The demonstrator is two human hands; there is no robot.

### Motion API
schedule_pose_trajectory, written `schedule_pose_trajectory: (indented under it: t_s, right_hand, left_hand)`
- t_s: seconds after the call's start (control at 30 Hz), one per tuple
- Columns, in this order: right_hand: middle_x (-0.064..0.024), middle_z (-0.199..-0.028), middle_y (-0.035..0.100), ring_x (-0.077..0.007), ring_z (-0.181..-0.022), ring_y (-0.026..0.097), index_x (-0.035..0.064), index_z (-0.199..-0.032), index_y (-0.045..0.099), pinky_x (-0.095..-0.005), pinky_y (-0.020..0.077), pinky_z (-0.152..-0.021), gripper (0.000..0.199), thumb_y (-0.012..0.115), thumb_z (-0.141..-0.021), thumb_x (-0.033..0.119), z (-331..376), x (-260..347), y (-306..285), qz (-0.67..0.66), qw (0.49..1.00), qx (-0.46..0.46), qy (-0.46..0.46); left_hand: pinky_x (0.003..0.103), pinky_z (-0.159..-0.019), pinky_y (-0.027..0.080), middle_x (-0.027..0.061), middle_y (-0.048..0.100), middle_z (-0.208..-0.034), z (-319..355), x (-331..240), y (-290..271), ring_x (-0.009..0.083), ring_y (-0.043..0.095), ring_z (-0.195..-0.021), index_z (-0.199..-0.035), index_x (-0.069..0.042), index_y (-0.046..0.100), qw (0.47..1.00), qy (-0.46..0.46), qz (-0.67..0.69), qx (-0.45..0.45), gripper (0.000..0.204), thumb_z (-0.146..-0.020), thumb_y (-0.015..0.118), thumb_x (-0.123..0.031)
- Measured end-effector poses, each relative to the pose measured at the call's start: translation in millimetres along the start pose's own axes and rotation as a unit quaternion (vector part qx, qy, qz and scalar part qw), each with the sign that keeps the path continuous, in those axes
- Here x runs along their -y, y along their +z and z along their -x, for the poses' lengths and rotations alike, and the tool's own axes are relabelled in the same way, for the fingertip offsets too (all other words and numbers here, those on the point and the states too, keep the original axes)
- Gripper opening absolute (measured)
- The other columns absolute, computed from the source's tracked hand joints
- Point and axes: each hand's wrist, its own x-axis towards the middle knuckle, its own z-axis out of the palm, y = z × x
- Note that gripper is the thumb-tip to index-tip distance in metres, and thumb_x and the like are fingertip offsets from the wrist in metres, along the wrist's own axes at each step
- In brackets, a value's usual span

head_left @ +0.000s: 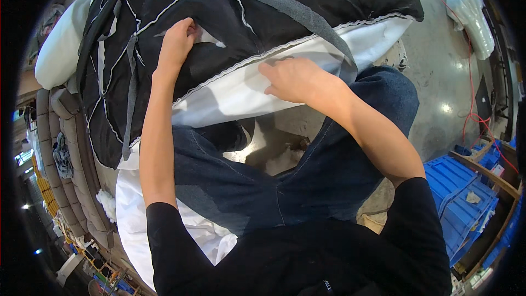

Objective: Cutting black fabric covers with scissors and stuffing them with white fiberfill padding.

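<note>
A large stuffed cover of black fabric (219, 5) with white seam edges and grey strips lies before me. In its top is a gap showing white filling (204, 35). My left hand (179, 43) is at this gap, its fingers pinched on the black fabric along the edge; the fingertips are partly hidden. Lower down, a white fabric panel (219, 96) joins the black along a wavy seam. Over this panel my right hand (293, 79) hovers or rests, fingers loosely bent, with nothing visible in it. A grey strip (290, 8) runs down toward the right knee.
Blue plastic crates (457, 197) stand on the right beside wooden boards. A red cord (470, 82) trails over the grey floor, near a plastic-wrapped white bundle (470, 16). Brown-grey padded cushions (76, 170) lie at the left. White cloth (137, 214) spreads beside my left leg.
</note>
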Motion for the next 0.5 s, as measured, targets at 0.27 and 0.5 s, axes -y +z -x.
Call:
schedule_pose_trajectory:
  t_s: [0.27, 0.5]
  right_hand:
    - [-0.016, -0.074, 0.066, -0.0342, -0.073, 0.067, 0.006, -0.102, 0.052, -0.0432, 0.0534, -0.064, 0.036, 0.068, -0.082, 0.031, -3.8, -4.1, 10.4, 0.006, 0.998, -0.064, -0.025]
    - [-0.0157, -0.073, 0.066, -0.0346, -0.071, 0.067, 0.0062, -0.102, 0.052, -0.0436, 0.0535, -0.063, 0.035, 0.068, -0.082, 0.03, -3.0, -8.3, 15.5, -0.005, 0.996, -0.085, -0.03]
  left_hand:
    - [0.045, -0.088, 0.045, 0.0232, 0.059, -0.101, 6.4, 2.6, 5.7, 0.0402, 0.057, -0.1, -0.103, 0.002, 0.056, 0.996, 0.038, -0.076, 0.036, 0.027, -0.078, 0.062, -0.006]
    - [0.044, -0.087, 0.045, 0.0219, 0.057, -0.105, 18.1, -40.7, -24.6, 0.0407, 0.056, -0.102, -0.109, -0.001, 0.054, 0.99, 0.011, -0.101, 0.095, 0.031, -0.083, 0.058, -0.018]
